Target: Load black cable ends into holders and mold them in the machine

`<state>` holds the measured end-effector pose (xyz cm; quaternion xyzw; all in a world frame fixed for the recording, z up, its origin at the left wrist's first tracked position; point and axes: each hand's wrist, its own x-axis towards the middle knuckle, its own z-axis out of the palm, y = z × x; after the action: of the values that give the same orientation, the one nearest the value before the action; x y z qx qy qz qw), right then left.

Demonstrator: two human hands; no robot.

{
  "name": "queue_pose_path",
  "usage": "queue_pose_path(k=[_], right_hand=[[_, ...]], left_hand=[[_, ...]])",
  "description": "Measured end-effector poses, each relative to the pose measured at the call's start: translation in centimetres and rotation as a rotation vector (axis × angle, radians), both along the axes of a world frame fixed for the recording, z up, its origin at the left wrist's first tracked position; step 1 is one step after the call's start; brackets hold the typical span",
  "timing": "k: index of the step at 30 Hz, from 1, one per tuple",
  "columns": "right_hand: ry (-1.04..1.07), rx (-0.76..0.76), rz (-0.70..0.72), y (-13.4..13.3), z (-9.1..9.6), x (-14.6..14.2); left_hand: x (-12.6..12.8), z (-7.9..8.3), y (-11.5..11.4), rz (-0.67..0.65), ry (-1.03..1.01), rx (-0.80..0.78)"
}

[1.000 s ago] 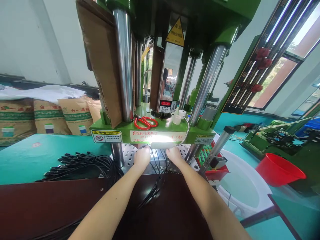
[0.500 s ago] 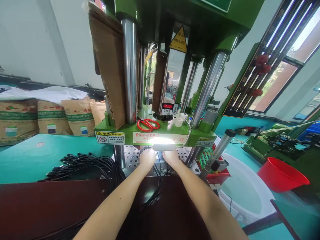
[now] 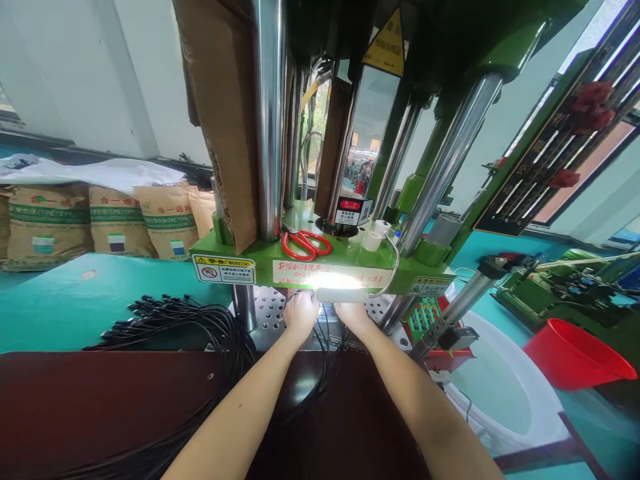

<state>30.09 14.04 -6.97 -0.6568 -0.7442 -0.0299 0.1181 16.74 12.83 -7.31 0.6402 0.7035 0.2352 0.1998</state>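
Note:
Both arms reach in under the lamp point(image 3: 341, 295) on the front of a green press point(image 3: 240, 257). My left hand point(image 3: 301, 313) is at the mould area between the steel columns, its fingers curled and mostly hidden. Beside it, my right hand point(image 3: 351, 315) also bends in below the lamp, with its fingertips out of sight. What either hand grips cannot be made out. Between the wrists, black cables point(image 3: 323, 363) run from the mould area down over the dark brown tabletop point(image 3: 345, 427).
Red-handled scissors point(image 3: 306, 245) lie on the press ledge. A bundle of black cables point(image 3: 200, 327) sits at the left, near several brown paper sacks point(image 3: 117, 223). On the right stand a control box point(image 3: 425, 320), a white round tub point(image 3: 523, 400) and a red bucket point(image 3: 575, 353).
The view has come closer and shifted, so the press looks larger and its base sits slightly further right. Both hands stay under the lamp in nearly the same pose.

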Motion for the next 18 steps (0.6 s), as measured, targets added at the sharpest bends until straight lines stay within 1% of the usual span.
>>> queue_pose_path(k=[3, 8, 14, 18], right_hand=[[0.014, 0.014, 0.005, 0.1, -0.1, 0.1], [0.035, 0.029, 0.023, 0.3, -0.4, 0.3], [0.073, 0.029, 0.03, 0.5, -0.6, 0.5], [0.094, 0.013, 0.018, 0.6, -1.0, 0.6]], left_hand=[[0.3, 0.0, -0.1, 0.042, 0.025, 0.03], [0.3, 0.0, -0.2, 0.065, 0.042, 0.047], [0.2, 0.1, 0.3, 0.032, 0.041, 0.048], [0.2, -0.1, 0.7, -0.016, 0.042, 0.008]])
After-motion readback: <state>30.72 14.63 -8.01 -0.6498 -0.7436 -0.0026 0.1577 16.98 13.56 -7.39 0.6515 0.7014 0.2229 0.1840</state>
